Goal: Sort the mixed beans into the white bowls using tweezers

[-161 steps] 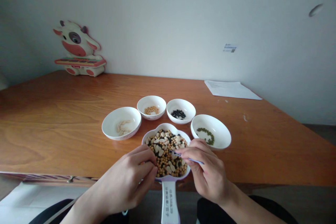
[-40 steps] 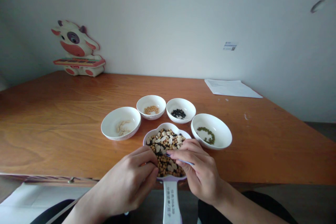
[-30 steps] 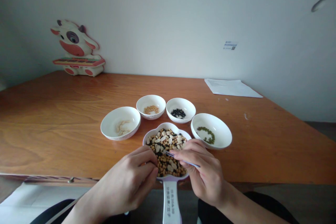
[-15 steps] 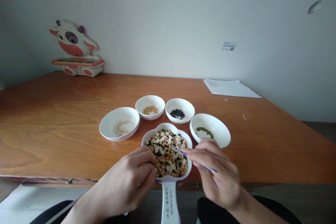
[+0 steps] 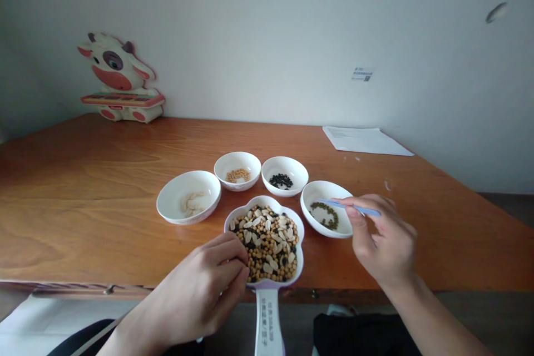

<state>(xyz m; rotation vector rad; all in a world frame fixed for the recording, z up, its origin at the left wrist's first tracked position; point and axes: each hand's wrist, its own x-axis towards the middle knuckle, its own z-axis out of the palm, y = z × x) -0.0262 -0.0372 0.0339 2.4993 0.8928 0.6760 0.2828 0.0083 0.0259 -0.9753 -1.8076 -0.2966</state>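
Observation:
A white flower-shaped scoop [image 5: 299, 267] with a long handle holds a mix of peanut halves, yellow beans and black beans. The curled fingers of my left hand [image 5: 212, 275] grip its left rim, and the fingertips are partly hidden. Pinched in my right hand [image 5: 386, 233] is a pair of light blue tweezers [image 5: 362, 210]. Their tips hang over the right bowl [image 5: 308, 192], where green beans [image 5: 329, 219] lie in a curve. Whether the tips hold a bean is too small to tell.
Beyond the scoop stand a bowl with peanut pieces [image 5: 167, 200], a bowl with yellow beans [image 5: 223, 164] and a bowl with black beans [image 5: 287, 162]. A cow-shaped toy keyboard [image 5: 123, 100] and white papers [image 5: 367, 140] are at the back of the wooden table [image 5: 104, 206].
My right hand has moved right with the tweezers, from above the scoop to the bowl of green beans. My left hand stays at the scoop's rim.

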